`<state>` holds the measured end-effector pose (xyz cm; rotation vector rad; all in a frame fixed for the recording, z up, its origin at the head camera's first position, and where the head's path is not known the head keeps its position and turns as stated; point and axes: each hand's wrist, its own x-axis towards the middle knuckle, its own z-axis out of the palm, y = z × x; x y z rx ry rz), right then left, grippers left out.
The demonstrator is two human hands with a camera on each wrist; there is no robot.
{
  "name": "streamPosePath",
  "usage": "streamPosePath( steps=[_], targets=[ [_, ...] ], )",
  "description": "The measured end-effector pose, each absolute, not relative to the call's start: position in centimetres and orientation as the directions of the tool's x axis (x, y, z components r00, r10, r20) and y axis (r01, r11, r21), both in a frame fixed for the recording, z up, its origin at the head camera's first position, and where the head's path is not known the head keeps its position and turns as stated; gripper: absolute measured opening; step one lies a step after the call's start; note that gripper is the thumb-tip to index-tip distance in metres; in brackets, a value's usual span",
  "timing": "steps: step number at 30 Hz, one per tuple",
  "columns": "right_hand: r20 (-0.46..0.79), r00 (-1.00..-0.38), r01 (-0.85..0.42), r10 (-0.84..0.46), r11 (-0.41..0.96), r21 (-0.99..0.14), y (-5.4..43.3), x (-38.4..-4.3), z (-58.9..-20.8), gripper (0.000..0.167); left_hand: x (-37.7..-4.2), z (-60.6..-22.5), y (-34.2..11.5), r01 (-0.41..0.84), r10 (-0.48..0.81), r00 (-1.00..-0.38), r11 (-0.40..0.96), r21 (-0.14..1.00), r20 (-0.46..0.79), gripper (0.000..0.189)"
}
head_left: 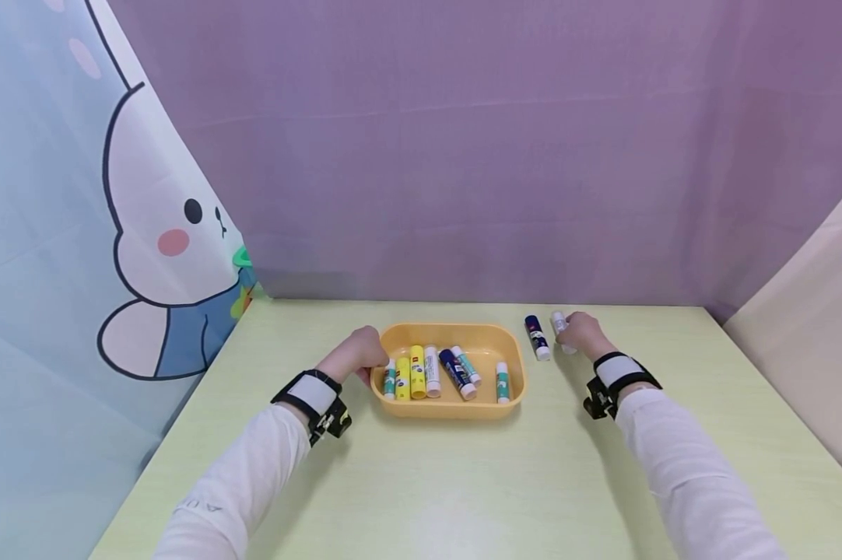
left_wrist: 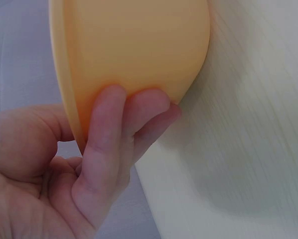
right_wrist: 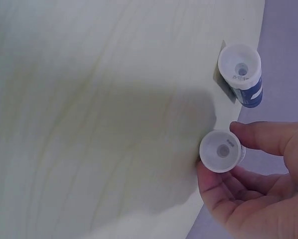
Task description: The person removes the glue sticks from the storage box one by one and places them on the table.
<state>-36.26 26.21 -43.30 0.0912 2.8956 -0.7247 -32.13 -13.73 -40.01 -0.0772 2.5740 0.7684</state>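
My left hand (head_left: 366, 349) grips the left end of a yellow-orange plastic basket (head_left: 449, 410). In the left wrist view its fingers (left_wrist: 105, 122) lie against the outer wall, with the thumb over the rim. Several glue sticks lie in the basket, among them a yellow one (head_left: 417, 373), a dark blue one (head_left: 457, 375) and a teal-and-white one (head_left: 502, 383). To the right of the basket, my right hand (head_left: 584, 334) pinches a white glue stick (right_wrist: 221, 151) between thumb and fingers. Its round white end faces the right wrist camera.
A dark blue glue stick (head_left: 536, 337) with a white end lies on the pale green table (head_left: 435, 498), between the basket and my right hand. Behind the table hangs a purple cloth (head_left: 463, 171). At the left is a blue curtain (head_left: 36, 257) with a cartoon figure.
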Motion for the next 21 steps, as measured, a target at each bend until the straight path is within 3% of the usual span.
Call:
streamPosePath(
  steps=[9,21],
  targets=[
    [-0.132,-0.991,0.073,0.02,0.908,-0.412,25.87,-35.96,-43.21,0.052,-32.06,-39.98,-13.68,-0.184,0.063,-0.898,0.845,0.501,-0.435,0.029],
    [-0.145,-0.989,0.075,0.009,0.89,-0.45,25.63,-35.48,-43.19,0.047,-31.93,-39.86,-13.58,-0.191,0.058,-0.897,0.844,0.502,-0.438,0.03]
  ],
)
